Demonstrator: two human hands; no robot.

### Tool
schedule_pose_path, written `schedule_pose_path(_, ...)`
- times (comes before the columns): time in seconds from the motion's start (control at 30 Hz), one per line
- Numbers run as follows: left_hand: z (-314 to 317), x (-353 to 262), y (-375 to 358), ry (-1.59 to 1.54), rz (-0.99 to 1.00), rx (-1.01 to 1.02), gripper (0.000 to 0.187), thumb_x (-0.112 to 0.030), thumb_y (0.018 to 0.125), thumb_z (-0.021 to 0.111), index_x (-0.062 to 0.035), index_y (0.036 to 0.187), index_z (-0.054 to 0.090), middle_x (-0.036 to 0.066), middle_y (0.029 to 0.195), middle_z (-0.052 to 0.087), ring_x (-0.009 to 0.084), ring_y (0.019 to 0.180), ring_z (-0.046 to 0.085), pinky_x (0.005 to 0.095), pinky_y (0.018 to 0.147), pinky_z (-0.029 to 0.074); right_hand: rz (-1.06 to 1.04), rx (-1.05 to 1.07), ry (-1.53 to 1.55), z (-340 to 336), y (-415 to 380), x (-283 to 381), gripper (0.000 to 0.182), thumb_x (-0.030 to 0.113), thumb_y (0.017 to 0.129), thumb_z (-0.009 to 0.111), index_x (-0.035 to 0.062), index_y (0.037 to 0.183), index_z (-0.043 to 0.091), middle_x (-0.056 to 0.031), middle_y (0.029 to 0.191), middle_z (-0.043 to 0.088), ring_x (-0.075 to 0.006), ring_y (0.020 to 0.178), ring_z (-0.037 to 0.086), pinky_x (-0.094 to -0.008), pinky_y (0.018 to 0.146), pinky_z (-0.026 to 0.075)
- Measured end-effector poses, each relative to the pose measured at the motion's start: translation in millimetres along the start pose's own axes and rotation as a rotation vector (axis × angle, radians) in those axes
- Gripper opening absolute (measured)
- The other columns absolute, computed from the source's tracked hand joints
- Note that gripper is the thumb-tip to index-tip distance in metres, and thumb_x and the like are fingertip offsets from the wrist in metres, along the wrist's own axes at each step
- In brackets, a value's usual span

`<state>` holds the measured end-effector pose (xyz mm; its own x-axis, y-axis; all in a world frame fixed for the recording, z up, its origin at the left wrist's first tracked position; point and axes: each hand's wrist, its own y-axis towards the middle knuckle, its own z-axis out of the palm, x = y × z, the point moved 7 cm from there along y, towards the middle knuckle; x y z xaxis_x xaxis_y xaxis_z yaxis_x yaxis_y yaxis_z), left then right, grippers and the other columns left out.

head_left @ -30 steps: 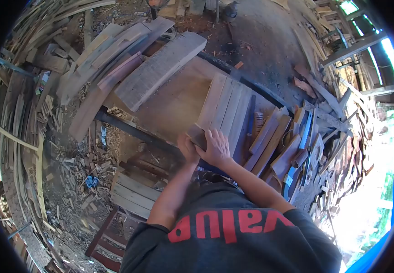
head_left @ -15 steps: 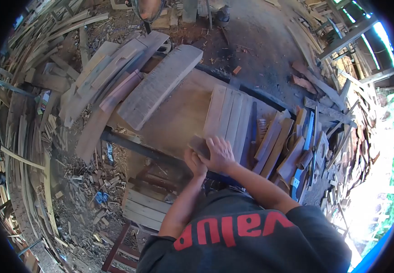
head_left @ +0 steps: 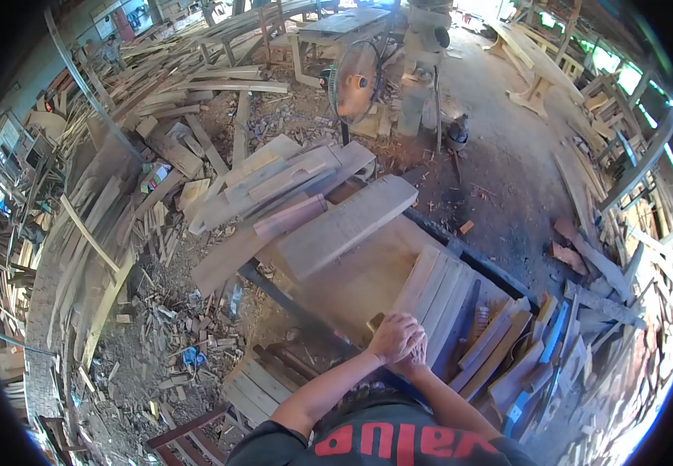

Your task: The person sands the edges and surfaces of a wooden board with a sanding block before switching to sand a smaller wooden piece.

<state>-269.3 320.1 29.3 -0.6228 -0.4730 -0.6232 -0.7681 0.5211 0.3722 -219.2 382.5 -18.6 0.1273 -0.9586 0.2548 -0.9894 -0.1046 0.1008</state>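
My left hand [head_left: 395, 337] is closed, its fingers lying across my right hand. A small brown block [head_left: 376, 321] pokes out beyond the left hand; most of it is hidden. My right hand [head_left: 416, 360] is closed against the left, and what lies under its fingers cannot be seen. Both hands are at the near edge of a dusty worktable [head_left: 356, 283], beside a row of pale planks [head_left: 439, 287] laid side by side. A thick wooden beam [head_left: 348, 225] lies across the far part of the table.
Stacked boards [head_left: 274, 182] lie at the table's far left, near a standing fan [head_left: 354, 81]. Wood pieces and a blue-edged tool [head_left: 554, 332] are at the right. A slatted wooden piece [head_left: 255, 392] is low at the left. Scraps cover the floor [head_left: 166, 334].
The view has tilted up, showing more of the workshop. My left hand has moved over the fingers of my right hand, which was on top of the block before. Less of the block shows.
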Motion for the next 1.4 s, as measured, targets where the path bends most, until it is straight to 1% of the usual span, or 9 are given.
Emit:
schedule_pose_path(0.03, 19.9, 8.6, 1.8, -0.093, -0.01, 0.217, 0.022, -0.028, 0.094, 0.06, -0.011, 0.102, 0.07, 0.008, 0.109, 0.067, 0.026, 0.105, 0.063, 0.0406, 0.089, 0.047, -0.003, -0.005, 0.002, 2.2, 4.8, -0.1, 0.058, 0.042, 0.08, 0.066, 0.0116, 0.129, 0.056, -0.0154, 0.122, 0.057, -0.0348, 0.115, 0.054, -0.0486, 0.089, 0.042)
schedule_pose_path(0.47, 2.1, -22.4, -28.2, -0.082, 0.089, 0.063, 0.022, -0.028, 0.096, 0.057, -0.0121, 0.106, 0.069, 0.009, 0.101, 0.067, 0.0283, 0.097, 0.065, 0.0406, 0.089, 0.049, 0.094, 0.085, 0.163, -5.2, -23.5, 7.1, 0.058, 0.039, 0.078, 0.068, 0.0126, 0.129, 0.059, -0.0166, 0.125, 0.058, -0.0357, 0.119, 0.052, -0.0484, 0.095, 0.041)
schedule_pose_path(0.67, 36.2, 47.3, 42.9, -0.283, -0.05, 0.227, 0.023, -0.025, 0.096, 0.055, -0.0073, 0.097, 0.069, 0.015, 0.099, 0.068, 0.0348, 0.092, 0.066, 0.0422, 0.081, 0.052, 0.17, -0.085, 0.104, -6.8, 45.9, -14.8, 0.057, 0.035, 0.079, 0.068, 0.0128, 0.131, 0.056, -0.0157, 0.125, 0.06, -0.0361, 0.122, 0.052, -0.0518, 0.098, 0.042)
schedule_pose_path(0.77, 21.0, 45.9, 63.3, -0.171, -0.049, 0.067, 0.02, -0.022, 0.095, 0.056, -0.0062, 0.094, 0.068, 0.017, 0.096, 0.067, 0.0368, 0.088, 0.065, 0.0435, 0.077, 0.052, 0.186, 0.047, 0.175, -22.3, 72.0, -16.4, 0.058, 0.037, 0.08, 0.068, 0.0119, 0.131, 0.056, -0.0158, 0.127, 0.059, -0.035, 0.123, 0.051, -0.05, 0.095, 0.044)
schedule_pose_path(0.93, 11.6, 0.6, -3.4, -0.252, -0.071, 0.118, 0.017, -0.02, 0.095, 0.057, -0.0065, 0.091, 0.067, 0.015, 0.094, 0.066, 0.0355, 0.086, 0.065, 0.0447, 0.077, 0.052, 0.265, 0.165, 0.222, -10.7, -10.7, 2.4, 0.061, 0.039, 0.081, 0.068, 0.0111, 0.134, 0.054, -0.0156, 0.127, 0.058, -0.0347, 0.123, 0.051, -0.0499, 0.096, 0.043)
schedule_pose_path(1.07, 19.7, 34.0, 33.2, -0.238, 0.0, 0.1, 0.018, -0.019, 0.095, 0.055, -0.0064, 0.09, 0.066, 0.016, 0.091, 0.068, 0.0348, 0.085, 0.067, 0.0441, 0.075, 0.052, 0.13, -0.16, 0.167, 5.9, 26.4, -14.3, 0.06, 0.038, 0.079, 0.069, 0.0139, 0.133, 0.056, -0.0141, 0.126, 0.058, -0.0338, 0.118, 0.053, -0.0469, 0.091, 0.044)
schedule_pose_path(1.13, 34.7, 70.6, 79.8, -0.175, -0.215, 0.251, 0.021, -0.025, 0.097, 0.056, -0.0077, 0.088, 0.065, 0.016, 0.085, 0.066, 0.0374, 0.082, 0.065, 0.0468, 0.075, 0.051, 0.318, -0.203, 0.177, -1.5, 81.5, -32.6, 0.061, 0.037, 0.08, 0.068, 0.0147, 0.135, 0.054, -0.0137, 0.127, 0.056, -0.0333, 0.118, 0.052, -0.0469, 0.091, 0.044)
schedule_pose_path(1.2, 33.3, 79.7, 112.5, -0.192, -0.117, 0.121, 0.025, -0.026, 0.098, 0.053, -0.0059, 0.09, 0.066, 0.019, 0.091, 0.067, 0.0356, 0.084, 0.067, 0.0441, 0.074, 0.051, 0.341, 0.107, 0.277, -18.1, 114.8, -41.5, 0.055, 0.034, 0.083, 0.066, 0.0124, 0.132, 0.055, -0.0143, 0.126, 0.057, -0.0353, 0.12, 0.052, -0.0484, 0.095, 0.044)
schedule_pose_path(1.4, 26.5, 41.5, 52.7, -0.331, -0.144, 0.038, 0.027, -0.028, 0.098, 0.059, -0.0023, 0.092, 0.066, 0.014, 0.089, 0.066, 0.0316, 0.084, 0.066, 0.0409, 0.077, 0.051, 0.198, -0.07, 0.23, -5.8, 49.7, -28.6, 0.052, 0.033, 0.079, 0.07, 0.0112, 0.125, 0.057, -0.0144, 0.118, 0.058, -0.0357, 0.112, 0.054, -0.0469, 0.087, 0.046)
